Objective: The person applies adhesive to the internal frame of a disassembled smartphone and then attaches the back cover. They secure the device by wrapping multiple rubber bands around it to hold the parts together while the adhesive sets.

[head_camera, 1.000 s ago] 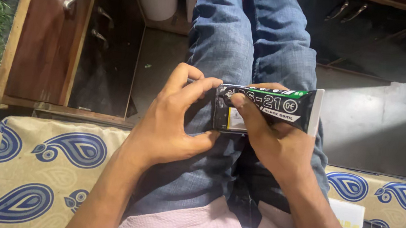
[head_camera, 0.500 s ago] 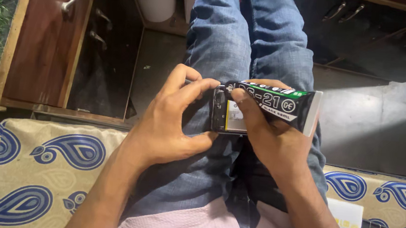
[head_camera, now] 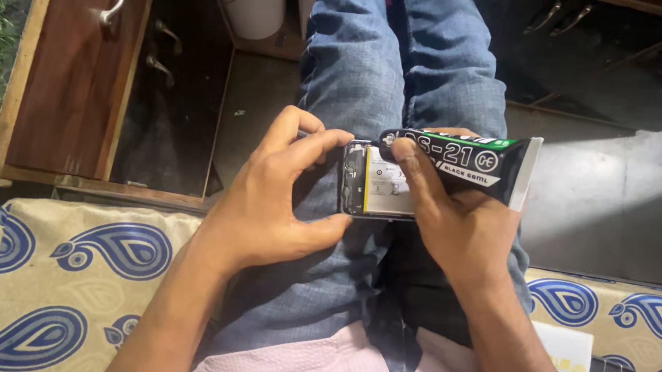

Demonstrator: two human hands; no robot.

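Tube (head_camera: 463,162) nozzle crept left onto opened phone (head_camera: 376,184) top edge; right hand (head_camera: 457,222) fingers wrapped round tube, left hand (head_camera: 273,197) pinches phone edges, steady

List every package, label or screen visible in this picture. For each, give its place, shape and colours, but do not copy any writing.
Glue tube: held in the right hand over the lap; flat, black with white print, a green band and a white crimped end.
Label on the opened phone: between both hands; rectangular, white with a yellow edge.
Paper sheet: lower right on the patterned cushion; white, partly hidden.
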